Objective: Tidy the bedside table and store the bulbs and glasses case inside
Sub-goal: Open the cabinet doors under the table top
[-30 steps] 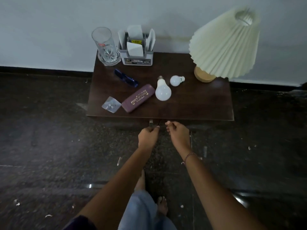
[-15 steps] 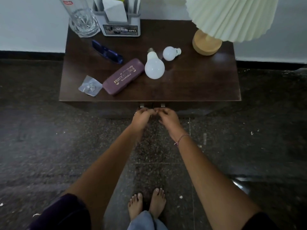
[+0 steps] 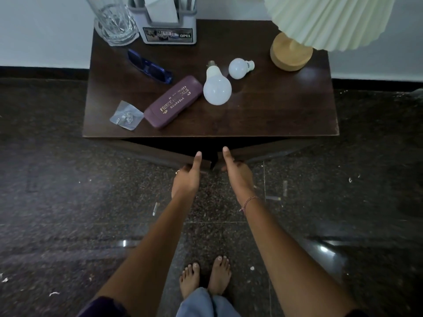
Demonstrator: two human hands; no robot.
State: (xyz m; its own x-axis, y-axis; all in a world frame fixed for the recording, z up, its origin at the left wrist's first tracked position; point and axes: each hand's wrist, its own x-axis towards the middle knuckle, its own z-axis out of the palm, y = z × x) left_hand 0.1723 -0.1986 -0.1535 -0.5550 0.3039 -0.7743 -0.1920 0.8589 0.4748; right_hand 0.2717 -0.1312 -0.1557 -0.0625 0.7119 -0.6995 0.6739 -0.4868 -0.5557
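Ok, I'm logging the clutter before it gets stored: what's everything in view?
table: 1, dark brown, centre
left door, right door: 2, dark brown, ajar at table front
glass: 1, clear, back left
holder: 1, grey, beside glass
glasses: 1, blue, left of centre
case: 1, maroon, front left
packet: 1, clear, left of case
large bulb: 1, white, centre
small bulb: 1, white, behind large bulb
lamp: 1, cream shade, wooden base, back right
feet: 2, bare, bottom centre
left hand: grips left door
right hand: grips right door

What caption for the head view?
Left hand and right hand grip the bedside table's left door and right door, ajar; large bulb, small bulb, glasses case on top.
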